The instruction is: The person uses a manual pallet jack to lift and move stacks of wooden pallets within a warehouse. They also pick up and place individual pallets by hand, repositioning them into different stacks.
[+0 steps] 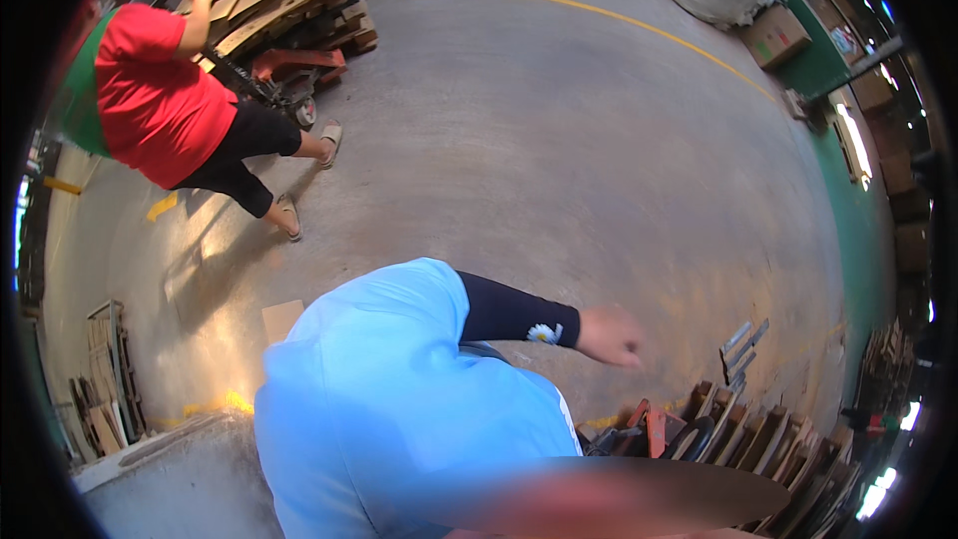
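You've got bright light from the right; shadows fall left; heavy fisheye bending at the rim. Bottom edge blurred.

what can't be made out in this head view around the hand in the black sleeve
- Right hand: curled, and its own fingers hide whether it grips anything.
- Left hand: nowhere in the head view.
- Brown disc-like shape at the lower edge: too blurred to identify.
- Upright wooden boards along the floor: partly cut off by the dark fisheye rim.
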The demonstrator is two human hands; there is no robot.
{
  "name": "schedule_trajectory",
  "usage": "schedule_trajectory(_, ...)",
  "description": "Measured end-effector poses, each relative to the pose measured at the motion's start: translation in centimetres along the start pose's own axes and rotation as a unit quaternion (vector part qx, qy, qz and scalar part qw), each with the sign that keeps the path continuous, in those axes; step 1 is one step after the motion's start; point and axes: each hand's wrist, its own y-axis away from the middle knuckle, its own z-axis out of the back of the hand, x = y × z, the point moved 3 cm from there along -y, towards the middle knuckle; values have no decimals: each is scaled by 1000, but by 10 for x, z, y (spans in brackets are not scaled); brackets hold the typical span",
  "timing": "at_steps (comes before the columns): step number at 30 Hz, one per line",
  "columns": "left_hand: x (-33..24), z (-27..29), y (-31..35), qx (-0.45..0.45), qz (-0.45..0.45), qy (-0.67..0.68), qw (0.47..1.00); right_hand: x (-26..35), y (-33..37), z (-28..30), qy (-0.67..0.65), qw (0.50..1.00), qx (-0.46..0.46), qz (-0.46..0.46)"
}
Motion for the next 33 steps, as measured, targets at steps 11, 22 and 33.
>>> schedule_trajectory(11,282,171,491,-277,801,-1,531,16,39,-83,8,996,90,-15)
schedule_trajectory(22,235,41,542,-253,768,-9,588,-39,34,-48,22,997,-21,69)
schedule_trajectory(33,193,37,568,-168,566,-96,802,-92,102,-44,125,967,-125,181)
